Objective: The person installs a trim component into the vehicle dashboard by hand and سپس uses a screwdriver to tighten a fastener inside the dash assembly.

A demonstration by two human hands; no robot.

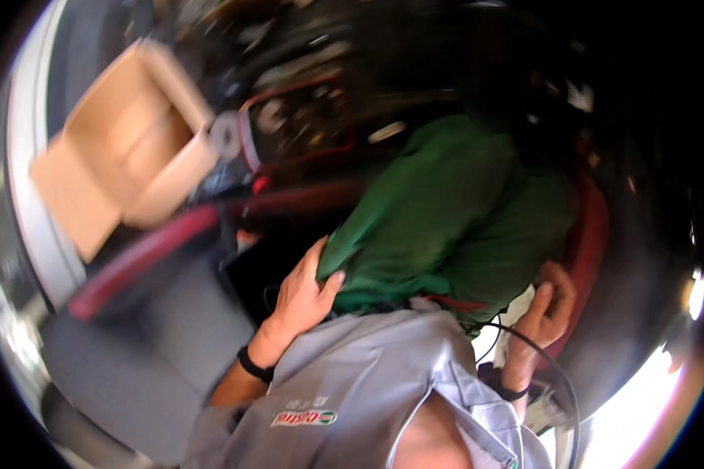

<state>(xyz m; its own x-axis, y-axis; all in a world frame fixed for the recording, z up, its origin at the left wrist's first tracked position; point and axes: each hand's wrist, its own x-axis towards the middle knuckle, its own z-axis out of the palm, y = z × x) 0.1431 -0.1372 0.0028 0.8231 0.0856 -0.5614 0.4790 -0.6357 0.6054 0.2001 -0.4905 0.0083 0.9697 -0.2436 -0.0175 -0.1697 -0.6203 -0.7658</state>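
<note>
My left hand (301, 291) rests at the left hip of the green work trousers (438, 211), thumb apart from the fingers. Some of its fingertips are hidden against the cloth, and a dark band circles that wrist. On the other side, my right hand (544, 316) hovers beside the right thigh. Its fingers are loosely bent and apart, with nothing visible between them. A thin black cable (551, 361) passes close to the right wrist, which also wears a dark band. The grey zip jacket (360, 367) covers my torso.
An open cardboard box (160, 184) stands at the far left. Beside it lies a red-edged tray (301, 117) with small parts, blurred. A grey seat with red trim (149, 254) extends to my left. Dark clutter fills the far area.
</note>
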